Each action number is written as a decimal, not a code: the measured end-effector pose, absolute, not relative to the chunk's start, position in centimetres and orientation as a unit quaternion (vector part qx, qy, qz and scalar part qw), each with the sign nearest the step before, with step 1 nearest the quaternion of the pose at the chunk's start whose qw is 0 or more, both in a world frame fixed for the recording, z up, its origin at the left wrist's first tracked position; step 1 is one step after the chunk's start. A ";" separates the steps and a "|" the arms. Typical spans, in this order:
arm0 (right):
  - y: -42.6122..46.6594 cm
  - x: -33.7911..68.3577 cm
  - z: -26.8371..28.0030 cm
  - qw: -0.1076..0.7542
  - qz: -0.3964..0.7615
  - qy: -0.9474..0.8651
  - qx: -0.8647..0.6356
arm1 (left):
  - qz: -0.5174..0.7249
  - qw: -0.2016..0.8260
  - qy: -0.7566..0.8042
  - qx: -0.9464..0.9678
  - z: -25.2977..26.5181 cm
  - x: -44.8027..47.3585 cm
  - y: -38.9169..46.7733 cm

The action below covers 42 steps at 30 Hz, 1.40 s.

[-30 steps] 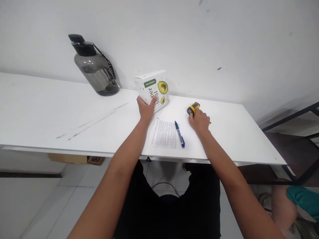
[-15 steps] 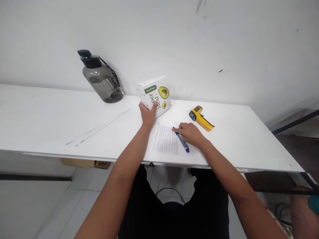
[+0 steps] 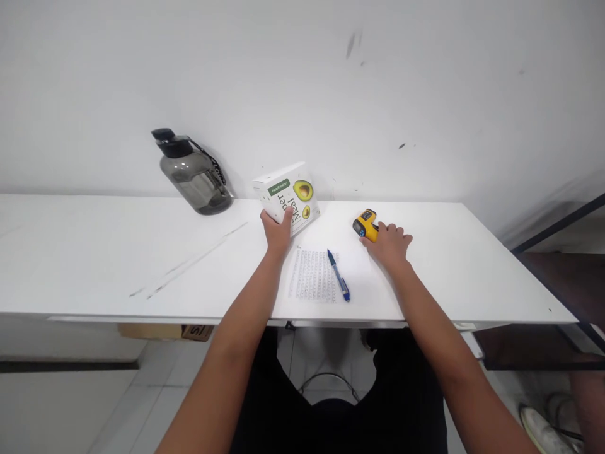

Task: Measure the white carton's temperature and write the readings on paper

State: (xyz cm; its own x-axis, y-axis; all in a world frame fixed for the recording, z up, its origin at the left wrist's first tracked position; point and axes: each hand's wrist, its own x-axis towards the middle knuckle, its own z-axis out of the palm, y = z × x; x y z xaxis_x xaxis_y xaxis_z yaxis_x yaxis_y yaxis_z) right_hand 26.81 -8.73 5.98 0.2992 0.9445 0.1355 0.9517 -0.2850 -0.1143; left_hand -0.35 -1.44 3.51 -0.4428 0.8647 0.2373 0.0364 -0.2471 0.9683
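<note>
My left hand (image 3: pixel 276 231) is closed on the lower left corner of a white meal box (image 3: pixel 289 194) with avocado pictures, tilted near the wall. Over to the right, my right hand (image 3: pixel 390 244) is wrapped round the handle of a yellow and black infrared thermometer (image 3: pixel 366 223); its display end points left, and most of the handle is hidden under my fingers. Between my forearms lies a sheet of paper (image 3: pixel 314 276) covered in rows of small handwriting. A blue pen (image 3: pixel 338 275) rests across its right part, touched by neither hand.
A grey see-through water bottle (image 3: pixel 196 180) with a black lid stands against the wall, left of the box. The white table (image 3: pixel 118 252) runs along the wall and ends at the right. Below it are a cardboard box (image 3: pixel 163 331) and, at far right, a person's shoe (image 3: pixel 543 429).
My right hand has left the pen on the paper and moved right and up onto the thermometer, closing round its handle. My left hand still grips the box. The view has tilted slightly up.
</note>
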 end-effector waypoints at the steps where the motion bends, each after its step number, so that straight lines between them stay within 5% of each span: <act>1: -8.6 27.0 5.9 0.077 -0.001 -0.584 -0.808 | 0.665 0.313 0.529 0.424 3.5 -0.4 -1.4; 7: -8.4 27.2 5.7 0.125 0.064 -0.572 -0.808 | 0.687 0.320 0.515 0.401 3.8 -0.4 -1.5; 13: -9.3 26.5 6.4 0.444 0.231 -0.549 -0.669 | 0.722 0.322 0.453 0.414 4.8 0.2 -1.9; 16: -10.2 25.7 6.6 0.524 0.265 -0.575 -0.570 | 0.724 0.313 0.414 0.454 5.4 0.7 -2.8; 42: -10.8 24.6 6.1 0.511 0.243 -0.693 -0.447 | 0.676 0.307 0.348 0.572 5.6 1.2 -4.5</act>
State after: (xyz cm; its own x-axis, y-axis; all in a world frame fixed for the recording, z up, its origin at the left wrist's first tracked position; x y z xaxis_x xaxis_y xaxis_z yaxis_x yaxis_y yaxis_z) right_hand 24.57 -10.80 6.09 -0.0791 0.8677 0.4908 0.3702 0.4827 -0.7937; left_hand 1.18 -4.53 5.62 -0.1564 0.8133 0.5605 -0.0173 -0.5696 0.8217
